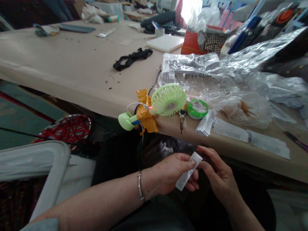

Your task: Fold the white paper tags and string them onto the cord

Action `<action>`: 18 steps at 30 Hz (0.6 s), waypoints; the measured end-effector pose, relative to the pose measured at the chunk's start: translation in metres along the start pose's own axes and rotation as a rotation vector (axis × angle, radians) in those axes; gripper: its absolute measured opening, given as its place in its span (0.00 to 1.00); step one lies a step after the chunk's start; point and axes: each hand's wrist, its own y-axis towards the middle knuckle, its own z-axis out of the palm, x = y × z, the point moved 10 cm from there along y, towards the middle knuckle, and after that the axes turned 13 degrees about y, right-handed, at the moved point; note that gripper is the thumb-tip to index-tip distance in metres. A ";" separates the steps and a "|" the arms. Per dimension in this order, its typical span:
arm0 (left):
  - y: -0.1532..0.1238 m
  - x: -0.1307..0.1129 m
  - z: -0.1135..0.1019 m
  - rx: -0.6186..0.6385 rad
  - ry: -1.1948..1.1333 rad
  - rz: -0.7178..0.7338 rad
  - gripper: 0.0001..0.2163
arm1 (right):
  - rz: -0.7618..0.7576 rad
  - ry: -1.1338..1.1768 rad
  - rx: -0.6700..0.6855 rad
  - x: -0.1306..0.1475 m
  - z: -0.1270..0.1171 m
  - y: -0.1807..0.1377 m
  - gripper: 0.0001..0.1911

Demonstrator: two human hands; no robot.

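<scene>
My left hand pinches a white printed fabric label between thumb and fingers, above my lap. Small lines of text run along the label's lower part. Close to its upper right corner, my right hand has thumb and forefinger apart; whether the thumb touches the label, I cannot tell. On the table edge ahead lie a folded stack of white labels, a strip of printed labels and another label strip.
A green fan is taped at the table edge. Beside it are a soldering-iron-like tool and a green round tub. Clear plastic bags cover the right side. Black fabric lies farther back; a white bin stands left.
</scene>
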 end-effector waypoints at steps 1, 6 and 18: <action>0.000 0.000 0.000 -0.009 0.009 0.002 0.12 | -0.055 -0.087 0.025 0.009 0.004 0.001 0.17; 0.001 -0.001 -0.002 -0.039 0.042 -0.014 0.09 | -0.212 -0.380 0.090 0.028 0.018 -0.002 0.17; 0.001 0.001 -0.008 -0.054 0.050 0.018 0.10 | 0.091 -0.046 0.049 -0.003 0.014 -0.001 0.15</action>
